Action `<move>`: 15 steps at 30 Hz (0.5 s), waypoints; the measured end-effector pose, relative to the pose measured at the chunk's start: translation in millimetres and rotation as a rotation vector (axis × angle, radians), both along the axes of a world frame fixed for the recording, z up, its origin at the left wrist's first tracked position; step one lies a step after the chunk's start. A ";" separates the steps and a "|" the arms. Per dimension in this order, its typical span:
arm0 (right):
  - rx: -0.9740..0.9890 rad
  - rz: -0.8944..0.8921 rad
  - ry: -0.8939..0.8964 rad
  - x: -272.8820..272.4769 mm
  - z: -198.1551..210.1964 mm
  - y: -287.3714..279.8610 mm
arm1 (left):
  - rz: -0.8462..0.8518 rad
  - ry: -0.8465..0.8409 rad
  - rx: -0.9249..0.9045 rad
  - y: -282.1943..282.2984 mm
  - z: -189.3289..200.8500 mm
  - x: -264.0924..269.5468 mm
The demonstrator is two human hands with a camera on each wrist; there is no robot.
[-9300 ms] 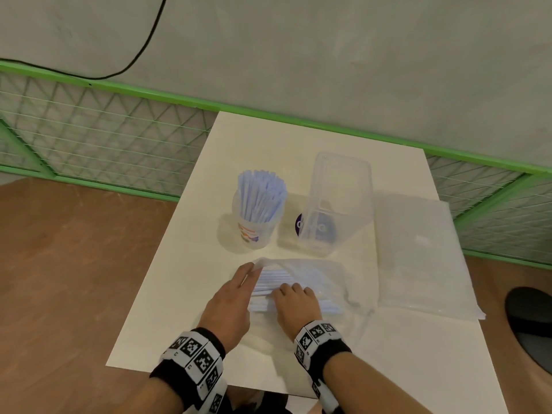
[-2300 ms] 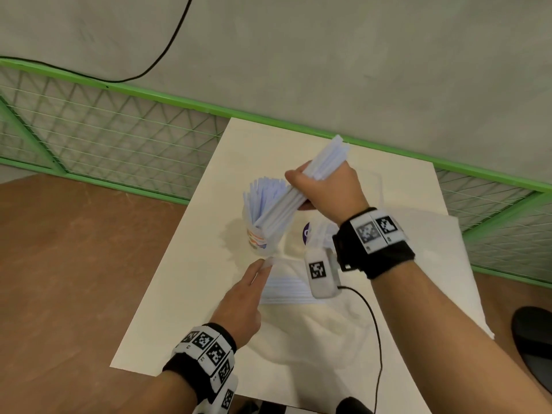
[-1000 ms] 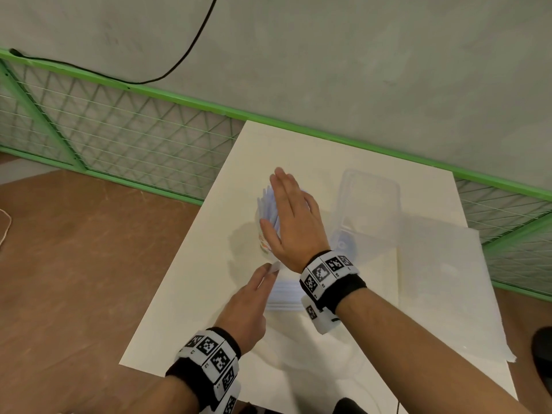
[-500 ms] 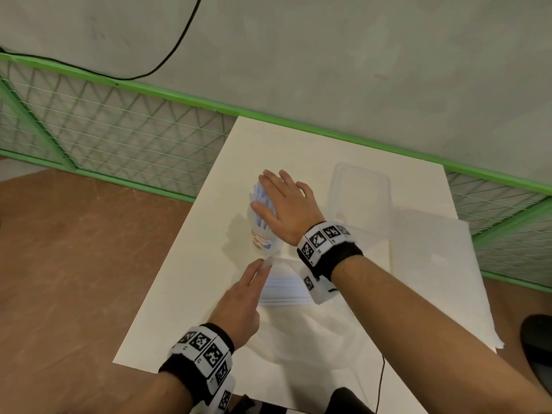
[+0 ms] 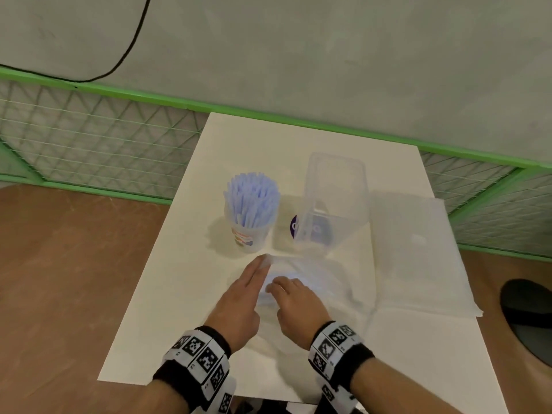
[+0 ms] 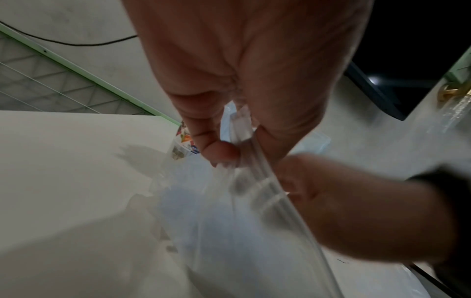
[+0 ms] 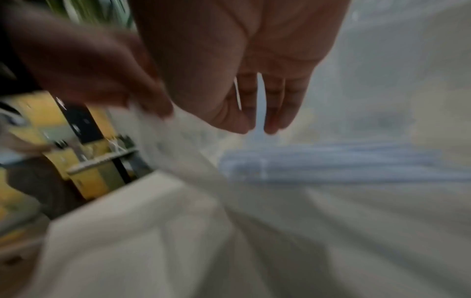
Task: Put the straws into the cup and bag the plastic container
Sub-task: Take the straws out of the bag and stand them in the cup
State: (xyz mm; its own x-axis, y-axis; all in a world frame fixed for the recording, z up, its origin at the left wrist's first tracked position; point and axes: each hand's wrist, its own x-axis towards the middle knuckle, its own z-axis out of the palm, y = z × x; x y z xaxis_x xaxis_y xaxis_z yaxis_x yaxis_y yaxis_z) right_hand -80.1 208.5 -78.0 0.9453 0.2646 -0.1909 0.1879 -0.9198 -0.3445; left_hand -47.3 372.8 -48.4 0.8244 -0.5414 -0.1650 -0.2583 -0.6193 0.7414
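1. My left hand (image 5: 239, 306) pinches the open edge of the clear straw bag (image 5: 322, 282) on the table (image 5: 179, 264), thumb against fingers, and holds the mouth up.
2. My right hand (image 5: 294, 306) is inside the bag mouth with the fingers loosely extended, just above the loose straws (image 7: 344, 163). It grips nothing yet.
3. The cup (image 5: 249, 234) stands behind the bag, already crowded with straws. The plastic container (image 5: 331, 204) stands just beside it on the right, and the flat bag (image 5: 418, 252) lies further right.
4. Risk: if I grab too many straws, some can slip out and scatter.
5. Risk: the cup is quite full, so pushing more in can tip it.
6. Risk: if the pinch slips, the mouth closes on my right hand.
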 end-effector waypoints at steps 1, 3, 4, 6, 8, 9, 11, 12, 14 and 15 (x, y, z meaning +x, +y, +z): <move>-0.053 -0.012 0.000 0.7 -10.8 -3.1 | -0.007 -0.006 -0.003 -2.7 0.1 -0.8; -0.132 -0.049 -0.019 2.4 -26.2 -6.2 | -0.017 -0.012 -0.008 -5.6 0.2 -1.4; -0.165 -0.067 -0.023 2.5 -32.4 -6.5 | -0.019 -0.014 -0.011 -6.1 -0.1 -1.5; -0.213 -0.090 -0.005 2.5 -41.2 -6.6 | -0.017 -0.021 -0.012 -6.0 0.2 -0.9; -0.255 -0.104 0.005 0.6 -46.8 -6.6 | -0.009 -0.028 -0.011 -4.6 0.9 0.4; -0.269 -0.114 0.004 -0.7 -48.1 -6.3 | -0.005 -0.032 -0.010 -3.5 1.2 1.0; -0.290 -0.118 -0.011 -3.4 -51.3 -5.6 | 0.000 -0.039 -0.003 -1.1 1.7 1.2; -0.293 -0.120 -0.017 -4.3 -52.0 -5.1 | 0.002 -0.040 0.004 0.0 1.4 1.0; -0.271 -0.126 -0.038 -4.4 -52.2 -4.3 | 0.008 -0.040 0.015 1.2 1.4 0.3; -0.254 -0.128 -0.044 -3.7 -51.7 -3.7 | 0.011 -0.039 0.019 1.5 1.7 -0.1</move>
State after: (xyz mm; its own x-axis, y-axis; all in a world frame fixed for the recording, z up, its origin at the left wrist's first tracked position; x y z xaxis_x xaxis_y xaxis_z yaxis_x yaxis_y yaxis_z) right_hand -83.8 204.8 -129.7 0.9767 0.0918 -0.1938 0.0746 -0.9928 -0.0942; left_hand -47.4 374.3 -46.7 0.8363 -0.5294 -0.1427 -0.2799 -0.6361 0.7191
